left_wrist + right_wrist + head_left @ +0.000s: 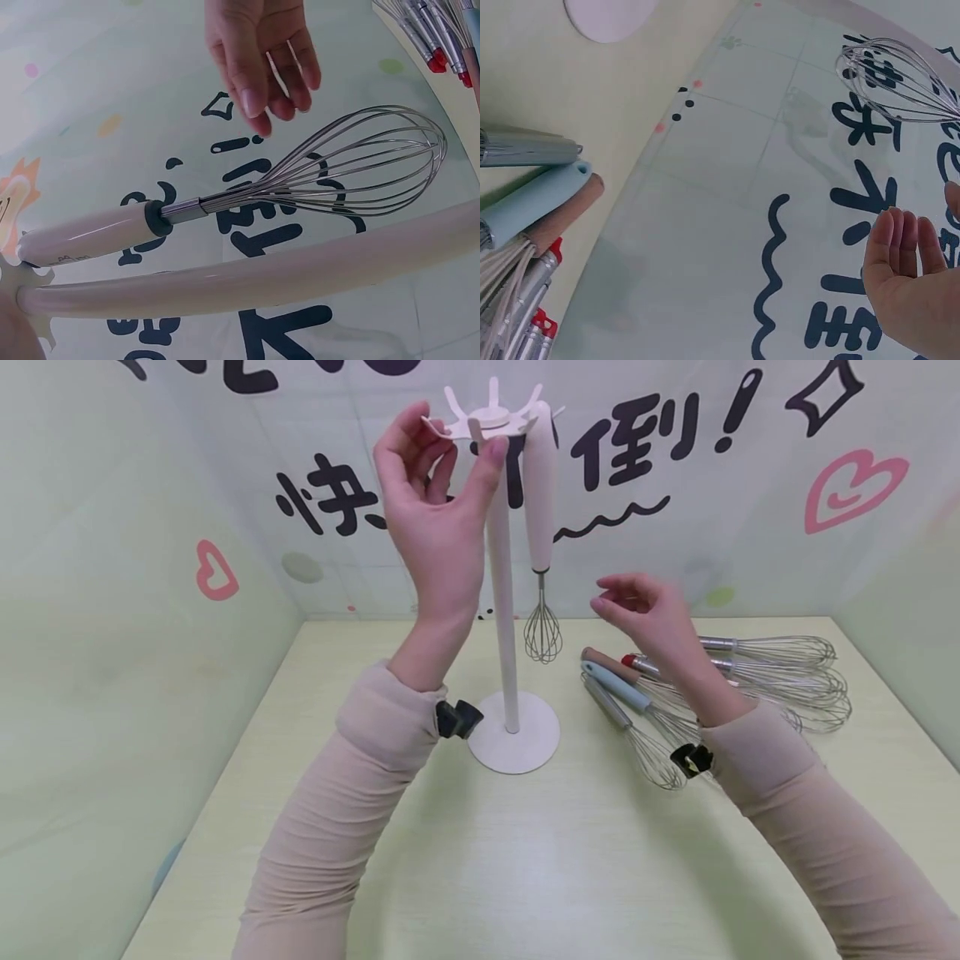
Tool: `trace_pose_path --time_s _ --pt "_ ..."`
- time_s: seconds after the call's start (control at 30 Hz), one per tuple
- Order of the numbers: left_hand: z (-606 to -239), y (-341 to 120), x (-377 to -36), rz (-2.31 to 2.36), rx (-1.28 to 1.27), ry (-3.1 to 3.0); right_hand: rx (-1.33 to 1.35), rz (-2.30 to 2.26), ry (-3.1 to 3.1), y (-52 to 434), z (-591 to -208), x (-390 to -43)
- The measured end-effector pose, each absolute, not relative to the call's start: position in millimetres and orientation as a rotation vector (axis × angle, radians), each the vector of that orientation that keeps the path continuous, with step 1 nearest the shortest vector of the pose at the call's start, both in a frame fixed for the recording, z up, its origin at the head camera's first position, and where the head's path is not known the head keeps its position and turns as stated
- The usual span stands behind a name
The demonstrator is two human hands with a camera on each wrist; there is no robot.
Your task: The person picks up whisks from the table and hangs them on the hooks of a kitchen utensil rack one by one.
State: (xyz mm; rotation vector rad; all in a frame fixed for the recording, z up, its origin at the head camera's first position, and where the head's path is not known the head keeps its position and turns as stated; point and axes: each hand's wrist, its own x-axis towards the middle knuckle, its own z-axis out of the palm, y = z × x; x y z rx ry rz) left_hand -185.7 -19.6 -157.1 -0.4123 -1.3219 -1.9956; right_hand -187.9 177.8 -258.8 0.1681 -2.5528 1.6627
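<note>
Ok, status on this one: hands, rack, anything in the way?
Left hand pinches the rack top. Right hand open, holding nothing. One white-handled whisk hangs from the rack. Loose whisks lie on the table beneath the right hand.

Open tabletop (525, 860) lies in front of the rack's base (515, 732); to its right a heap of whisks (720, 693) blocks the surface; the hanging whisk (542, 527) crowds the pole's (501, 585) right side.
</note>
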Motion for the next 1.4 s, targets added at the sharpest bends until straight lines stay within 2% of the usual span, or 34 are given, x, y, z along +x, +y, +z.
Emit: trace_pose_path --time_s 0.6,1.4 --pt "-151.7 -17.9 -178.6 -1.979 -0.36 -1.343 -0.032 1.551 -2.836 201.0 -326.6 -188.6" --pt "-153.2 -17.8 -184.1 -1.924 -0.289 -1.303 -0.052 1.375 -2.983 215.5 -370.4 -193.1"
